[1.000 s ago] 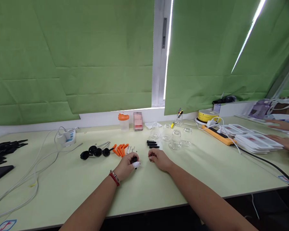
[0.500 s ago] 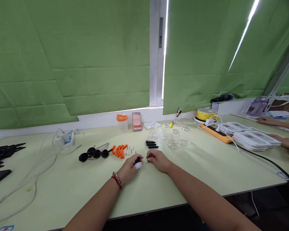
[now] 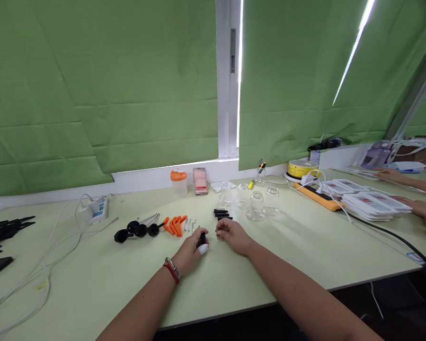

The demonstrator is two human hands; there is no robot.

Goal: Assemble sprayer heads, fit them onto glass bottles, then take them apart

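My left hand (image 3: 191, 248) is closed around a small black plastic part (image 3: 201, 239); a white wrap covers its thumb. Just to the right, my right hand (image 3: 232, 235) pinches a small metal part (image 3: 218, 237), too small to make out fully. The two hands are close but apart, low over the table. Beyond the right hand lie several black ridged pieces (image 3: 220, 212). Left of the left hand are orange bent handles (image 3: 175, 226), thin metal pins (image 3: 187, 224) and black round cups (image 3: 141, 230) with metal rods.
Upturned glass jars (image 3: 255, 208) stand behind my right hand. An orange-lidded cup (image 3: 179, 183) and a small box (image 3: 200, 181) are at the back. An orange power strip (image 3: 319, 196), white card stacks (image 3: 367, 207) and a co-worker's hands (image 3: 415, 206) are at right; white cables (image 3: 46, 260) run at left.
My left hand has turned slightly, and more of the black part shows in it. The right hand keeps its pinch nearly in place. The view has shifted a little.
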